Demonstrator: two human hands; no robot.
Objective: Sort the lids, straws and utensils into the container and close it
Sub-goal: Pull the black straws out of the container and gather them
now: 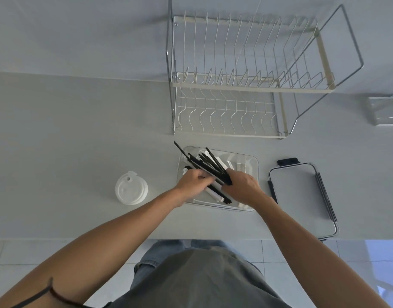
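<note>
Lids: a small stack of white cup lids (131, 188) lay on the desk (69, 141), well to the left of the container and outside it; the left hand was the nearer one.
Left hand: the left hand (192, 182) was inside the container, fingers curled around white wrapped pieces; what exactly it gripped could not be told.
Straws: a bundle of black straws (207, 165) ran slantwise, far ends fanned up and left past the container's back rim, near ends gathered down and right.
Container: the clear container (254, 165) sat mid-desk, open, with white wrapped utensils (241, 166) lying along its right side.
Right hand: the right hand (242, 185) was closed on the near ends of the straws, just right of the left hand.
Cover: the container's cover (299, 192) lay flat on the desk just right of the container, nearer the right hand.
Coming move, as a judgement: the straws needed turning to lie along the container's length so no ends stuck out.
In the way: the dish rack (246, 85) stood behind, well clear.
</note>
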